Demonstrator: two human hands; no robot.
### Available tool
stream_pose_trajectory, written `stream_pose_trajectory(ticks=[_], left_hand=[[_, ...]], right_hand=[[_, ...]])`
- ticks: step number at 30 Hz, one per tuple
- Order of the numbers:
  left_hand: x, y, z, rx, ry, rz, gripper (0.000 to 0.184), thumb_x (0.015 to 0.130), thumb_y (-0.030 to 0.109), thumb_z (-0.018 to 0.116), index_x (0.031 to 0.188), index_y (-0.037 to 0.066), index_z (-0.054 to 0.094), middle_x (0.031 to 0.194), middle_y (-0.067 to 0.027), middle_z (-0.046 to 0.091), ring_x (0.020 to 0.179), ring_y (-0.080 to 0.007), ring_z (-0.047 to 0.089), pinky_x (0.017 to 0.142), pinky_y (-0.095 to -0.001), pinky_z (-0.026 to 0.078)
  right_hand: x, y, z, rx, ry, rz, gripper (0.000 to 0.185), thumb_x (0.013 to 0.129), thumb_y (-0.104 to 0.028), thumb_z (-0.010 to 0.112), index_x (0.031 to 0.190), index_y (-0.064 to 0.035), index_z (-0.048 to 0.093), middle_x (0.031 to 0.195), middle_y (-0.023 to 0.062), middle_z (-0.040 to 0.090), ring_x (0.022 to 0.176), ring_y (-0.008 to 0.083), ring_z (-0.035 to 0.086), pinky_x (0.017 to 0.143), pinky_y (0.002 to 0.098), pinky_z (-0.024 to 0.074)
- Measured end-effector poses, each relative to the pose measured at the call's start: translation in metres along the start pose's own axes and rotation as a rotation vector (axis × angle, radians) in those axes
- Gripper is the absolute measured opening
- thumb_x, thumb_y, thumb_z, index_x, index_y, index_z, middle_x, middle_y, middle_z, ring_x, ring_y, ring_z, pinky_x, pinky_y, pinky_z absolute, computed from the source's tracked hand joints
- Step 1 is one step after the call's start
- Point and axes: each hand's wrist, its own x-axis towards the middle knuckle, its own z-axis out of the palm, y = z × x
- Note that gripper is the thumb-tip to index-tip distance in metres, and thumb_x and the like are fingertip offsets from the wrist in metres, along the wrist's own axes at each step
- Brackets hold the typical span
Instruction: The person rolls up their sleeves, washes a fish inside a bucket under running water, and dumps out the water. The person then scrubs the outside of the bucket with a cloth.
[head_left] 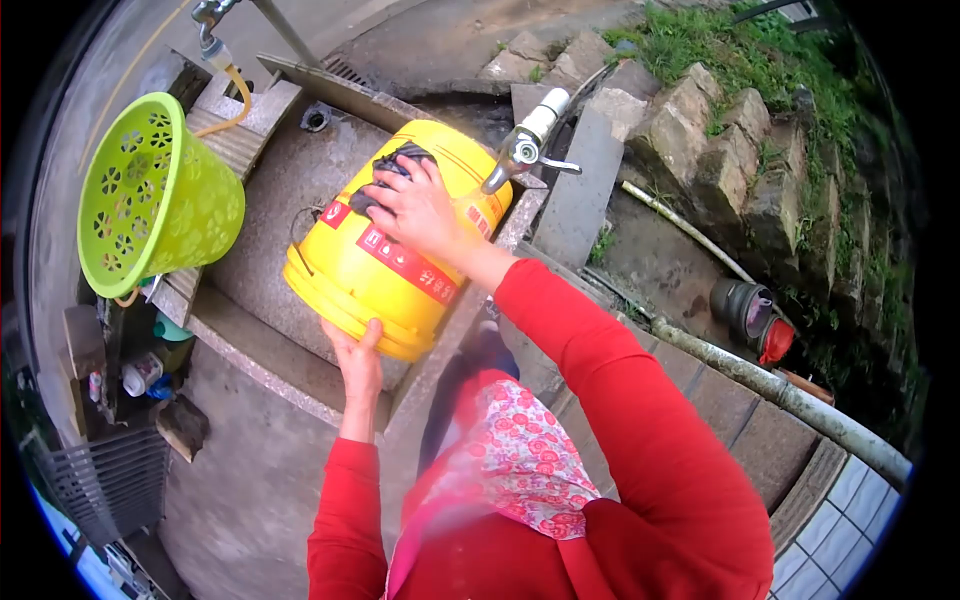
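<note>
A yellow plastic bucket [345,270] with red printed labels lies tipped on its side in a stone sink [262,225]. My left hand [357,365] is closed on the bucket's rim at its lower end, with the thumb on the near side. Against the bucket's upper side, my right hand [425,212] presses a crumpled dark cloth [403,157], part of which is hidden under the fingers. Close beside the bucket's right end is a metal tap [525,148] with a white end piece. The bucket's opening faces away from view.
A green perforated basket [205,205] stands on the ridged slab left of the sink. Another tap [212,45] with a yellowish hose is at top left. On the right are rough stone steps [690,120], a long pipe [780,395] and a dark pot [740,305].
</note>
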Motion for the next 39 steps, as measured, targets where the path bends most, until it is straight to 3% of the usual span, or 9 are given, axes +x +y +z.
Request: stream_pose_trajectory(ticks=[3,5,11,14,19,22,28,35,39], left_hand=[[-0.002,-0.006,-0.004,0.007,0.015,-0.006,0.081,0.078,-0.006,0.062,0.141,0.011,0.015,0.139,-0.0096,0.030,0.127,-0.0220,0.032,0.107,-0.0364,0.025],[-0.005,-0.014,-0.010,0.034,0.020,0.002,0.081,0.078,-0.006,0.062,0.141,0.011,0.015,0.139,-0.0094,0.031,0.126,-0.0213,0.032,0.106,-0.0355,0.025],[-0.015,-0.024,-0.016,0.060,0.049,-0.027,0.080,0.077,-0.009,0.060,0.141,0.011,0.015,0.138,-0.0085,0.031,0.125,-0.0207,0.032,0.106,-0.0349,0.026],[-0.021,-0.024,-0.014,0.072,0.038,-0.030,0.080,0.079,-0.009,0.058,0.142,0.013,0.012,0.140,-0.0081,0.030,0.126,-0.0215,0.032,0.106,-0.0357,0.026],[-0.026,-0.030,-0.013,0.133,0.120,-0.094,0.083,0.080,-0.007,0.057,0.143,0.011,0.004,0.140,-0.0110,0.028,0.127,-0.0212,0.031,0.106,-0.0345,0.025],[-0.025,-0.028,-0.011,0.141,0.084,-0.056,0.083,0.080,-0.007,0.056,0.142,0.013,0.004,0.139,-0.0107,0.030,0.124,-0.0203,0.034,0.103,-0.0326,0.030],[-0.018,-0.028,-0.016,0.133,0.078,-0.084,0.072,0.079,-0.010,0.055,0.136,0.012,0.016,0.130,-0.0088,0.038,0.117,-0.0189,0.041,0.098,-0.0322,0.036],[-0.008,-0.020,-0.010,0.146,0.123,-0.054,0.072,0.079,-0.009,0.055,0.136,0.010,0.016,0.131,-0.0107,0.038,0.118,-0.0205,0.041,0.099,-0.0338,0.036],[-0.009,-0.018,0.015,0.026,0.107,-0.015,0.075,0.079,-0.007,0.057,0.137,0.009,0.013,0.133,-0.0109,0.035,0.121,-0.0206,0.038,0.101,-0.0347,0.033]], right_hand=[[0.021,0.058,-0.018,-0.060,0.163,0.291,0.033,0.083,-0.029,0.054,0.107,-0.0098,0.064,0.119,0.0107,0.057,0.114,0.0367,0.045,0.097,0.0488,0.0311],[0.009,0.034,-0.011,-0.278,0.293,0.219,0.033,0.082,-0.027,0.056,0.108,-0.0084,0.063,0.118,0.0113,0.057,0.114,0.0362,0.045,0.097,0.0491,0.0320],[-0.031,-0.069,0.050,0.230,-0.018,-0.133,0.029,0.078,-0.029,0.059,0.101,-0.0131,0.066,0.108,0.0046,0.061,0.111,0.0274,0.049,0.098,0.0426,0.0325],[-0.007,-0.027,0.036,0.205,-0.057,-0.148,0.028,0.077,-0.030,0.060,0.099,-0.0137,0.067,0.106,0.0042,0.063,0.108,0.0261,0.051,0.096,0.0405,0.0345],[-0.019,0.085,0.014,-0.032,0.184,0.295,0.032,0.080,-0.028,0.057,0.107,-0.0141,0.066,0.119,0.0073,0.058,0.117,0.0371,0.043,0.102,0.0478,0.0282],[-0.012,0.040,0.024,-0.153,0.087,0.131,0.032,0.080,-0.027,0.056,0.109,-0.0144,0.065,0.120,0.0056,0.058,0.120,0.0377,0.041,0.104,0.0507,0.0244],[-0.039,-0.069,0.044,0.268,-0.098,-0.126,0.029,0.081,-0.021,0.058,0.108,-0.0137,0.065,0.120,0.0049,0.057,0.120,0.0295,0.045,0.102,0.0440,0.0294],[-0.132,-0.004,-0.015,0.222,-0.271,-0.293,0.043,0.075,-0.006,0.057,0.117,-0.0110,0.057,0.129,0.0063,0.051,0.122,0.0348,0.040,0.102,0.0434,0.0308],[-0.089,-0.033,-0.021,0.166,-0.164,-0.135,0.041,0.078,-0.022,0.061,0.117,-0.0158,0.056,0.132,0.0034,0.047,0.125,0.0368,0.034,0.102,0.0508,0.0256]])
